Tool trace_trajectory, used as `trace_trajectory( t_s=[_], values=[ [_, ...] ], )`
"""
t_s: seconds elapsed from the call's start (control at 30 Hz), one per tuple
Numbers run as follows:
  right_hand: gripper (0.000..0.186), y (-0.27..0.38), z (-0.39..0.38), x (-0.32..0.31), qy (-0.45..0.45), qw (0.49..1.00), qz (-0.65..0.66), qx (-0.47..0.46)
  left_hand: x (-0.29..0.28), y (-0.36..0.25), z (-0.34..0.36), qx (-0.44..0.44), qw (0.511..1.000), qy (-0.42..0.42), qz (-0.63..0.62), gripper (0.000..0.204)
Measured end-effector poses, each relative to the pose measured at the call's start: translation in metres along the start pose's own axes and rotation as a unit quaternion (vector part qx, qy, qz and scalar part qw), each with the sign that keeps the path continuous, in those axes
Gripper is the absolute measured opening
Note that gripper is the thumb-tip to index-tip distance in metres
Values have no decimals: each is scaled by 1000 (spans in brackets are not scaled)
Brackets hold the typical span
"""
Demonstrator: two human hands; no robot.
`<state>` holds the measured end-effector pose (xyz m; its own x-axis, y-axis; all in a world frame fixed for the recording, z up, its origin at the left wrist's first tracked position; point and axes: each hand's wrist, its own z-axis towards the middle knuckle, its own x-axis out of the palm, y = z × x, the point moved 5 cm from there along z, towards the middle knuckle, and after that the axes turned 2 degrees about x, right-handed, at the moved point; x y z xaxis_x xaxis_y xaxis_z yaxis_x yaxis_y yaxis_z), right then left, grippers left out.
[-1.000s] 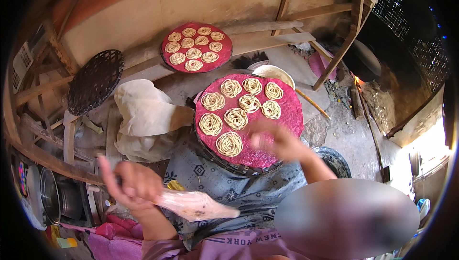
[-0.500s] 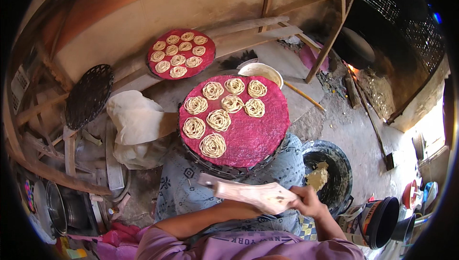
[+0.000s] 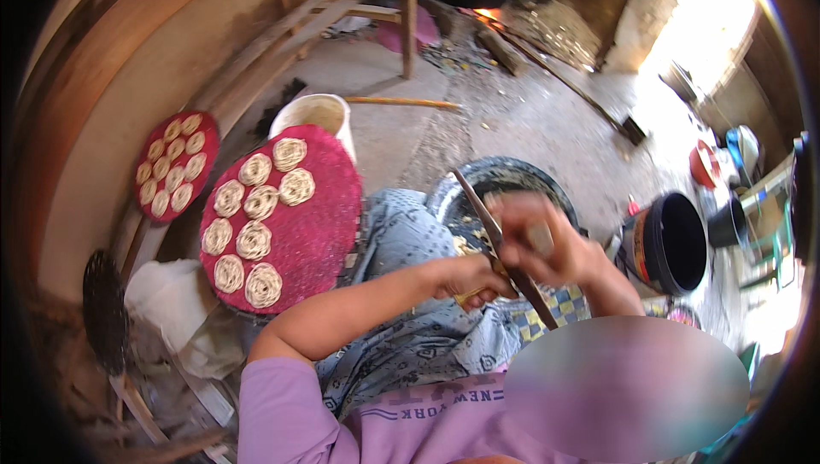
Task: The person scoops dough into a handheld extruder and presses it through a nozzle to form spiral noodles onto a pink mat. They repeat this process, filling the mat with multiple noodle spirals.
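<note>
Left hand (image 3: 470,280) is gripping the wooden tool (image 3: 491,227) by the tub (image 3: 517,165); right hand (image 3: 551,246) is holding a blurred pale lump (image 3: 540,240). Both are apparently working the tool, a step calling for steady grips.

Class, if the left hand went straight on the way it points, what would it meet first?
Probably the long, flat brown tool, which slants across just in front of the left hand; depth is unclear, and they may already touch.

Left: crimson tray (image 3: 316,229), cream noodle coils (image 3: 253,240) | Centre: brown wooden tool (image 3: 489,223); grey-blue lap fabric (image 3: 400,229) with dark motifs | Lower right: yellow-and-blue checked cloth (image 3: 571,307) | Bottom: lilac shirt (image 3: 410,431)
</note>
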<state>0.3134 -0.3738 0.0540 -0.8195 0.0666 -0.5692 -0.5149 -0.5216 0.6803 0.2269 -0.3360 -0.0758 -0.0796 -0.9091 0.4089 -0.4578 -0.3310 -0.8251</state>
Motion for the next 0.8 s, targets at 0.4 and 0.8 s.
trace_trajectory(
  t_s=[0.4,0.8],
  values=[
    [21,-194,-175,-110,-618,660,387,182,-90,-5,-45,177,864,-435,184,18],
    [89,-246,-202,80,-239,764,143,582,-77,-36,-15,442,491,-550,511,43]
  ],
)
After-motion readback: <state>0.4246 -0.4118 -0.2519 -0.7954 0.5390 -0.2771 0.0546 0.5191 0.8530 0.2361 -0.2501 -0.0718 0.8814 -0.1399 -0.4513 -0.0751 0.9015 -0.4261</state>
